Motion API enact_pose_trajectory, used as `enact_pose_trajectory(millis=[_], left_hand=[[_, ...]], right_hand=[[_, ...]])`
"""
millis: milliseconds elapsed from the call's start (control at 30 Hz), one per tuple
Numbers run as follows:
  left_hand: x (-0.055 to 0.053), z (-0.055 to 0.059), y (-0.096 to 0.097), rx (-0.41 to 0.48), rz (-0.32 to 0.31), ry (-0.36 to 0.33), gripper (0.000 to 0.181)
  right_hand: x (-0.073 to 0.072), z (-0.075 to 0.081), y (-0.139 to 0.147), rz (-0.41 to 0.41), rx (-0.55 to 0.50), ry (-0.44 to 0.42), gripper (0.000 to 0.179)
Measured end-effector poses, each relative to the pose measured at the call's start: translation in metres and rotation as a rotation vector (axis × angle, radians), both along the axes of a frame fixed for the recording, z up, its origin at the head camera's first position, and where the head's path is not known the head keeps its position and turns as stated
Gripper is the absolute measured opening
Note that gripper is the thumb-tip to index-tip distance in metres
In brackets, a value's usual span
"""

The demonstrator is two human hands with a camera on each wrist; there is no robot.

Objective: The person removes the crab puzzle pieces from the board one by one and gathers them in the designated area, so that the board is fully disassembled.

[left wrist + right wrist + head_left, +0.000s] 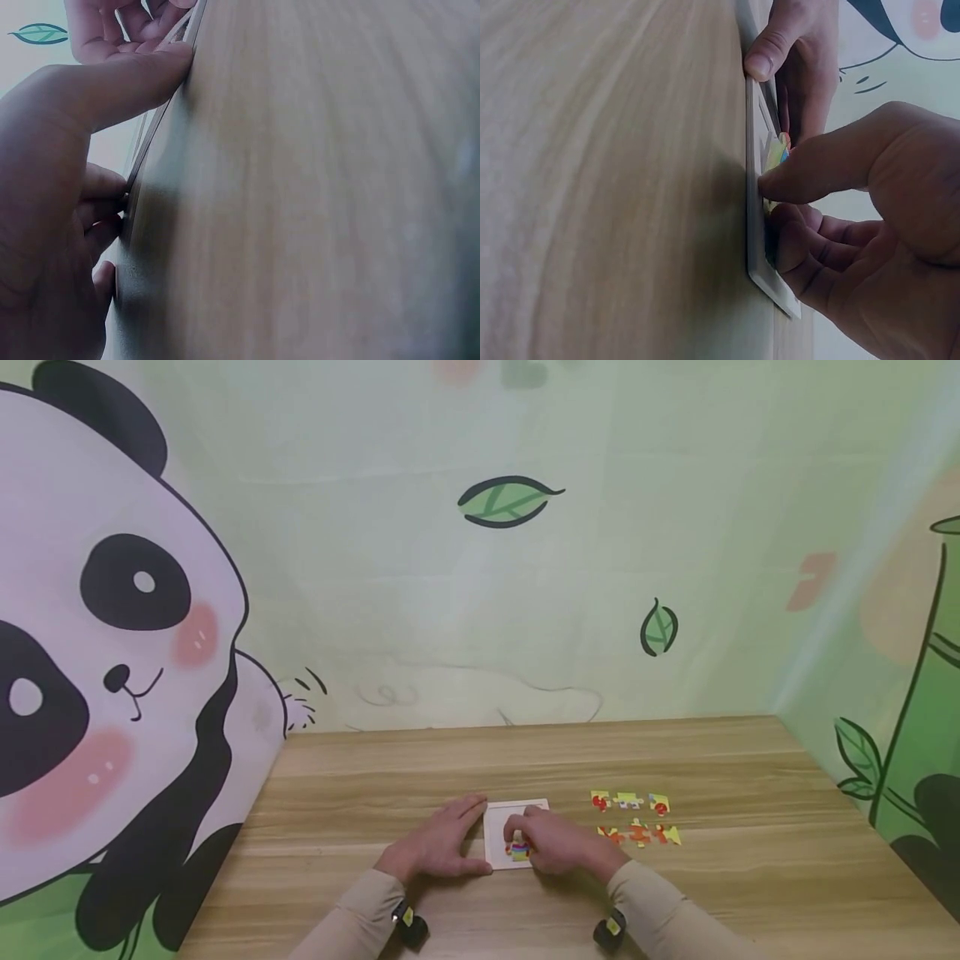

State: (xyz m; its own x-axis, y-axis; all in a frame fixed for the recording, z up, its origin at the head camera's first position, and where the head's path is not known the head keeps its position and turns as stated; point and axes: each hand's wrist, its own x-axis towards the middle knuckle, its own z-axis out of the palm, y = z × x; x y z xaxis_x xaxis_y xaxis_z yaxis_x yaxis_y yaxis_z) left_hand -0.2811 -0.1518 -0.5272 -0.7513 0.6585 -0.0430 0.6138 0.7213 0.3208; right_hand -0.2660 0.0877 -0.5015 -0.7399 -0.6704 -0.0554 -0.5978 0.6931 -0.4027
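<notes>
A white square puzzle tray [496, 837] lies flat on the wooden table. My left hand [441, 842] rests along its left side, thumb at the near corner and fairly straight fingers at the far corner. Over the tray's right part is my right hand [561, 843], its fingers bent. It pinches a multicoloured jigsaw piece [518, 852] low over the tray's near part. In the right wrist view the yellow edge of the piece [776, 154] shows beside the thumb; the fingers hide much of it, so whether it touches the tray's floor cannot be told.
To the right of the tray, several loose jigsaw pieces in yellow and red lie in two rows, a far row [628, 800] and a near row [639, 834]. Behind the wooden table [360, 777] hangs a backdrop [390, 568] printed with a panda and leaves.
</notes>
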Motion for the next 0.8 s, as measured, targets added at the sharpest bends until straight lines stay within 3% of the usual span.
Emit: enact_pose_trajectory(millis=[267, 567, 800], left_hand=[[-0.0001, 0.0004, 0.0002, 0.012, -0.009, 0.013, 0.098], [-0.0006, -0.0002, 0.0001, 0.012, -0.009, 0.023, 0.099], [-0.0005, -0.0027, -0.0004, 0.009, -0.009, 0.026, 0.100]], right_hand=[[0.0001, -0.0013, 0.0006, -0.021, -0.003, -0.009, 0.030], [-0.0030, -0.0054, 0.0016, -0.027, -0.047, 0.027, 0.030], [-0.0029, -0.0077, 0.0050, -0.031, -0.081, 0.009, 0.029]])
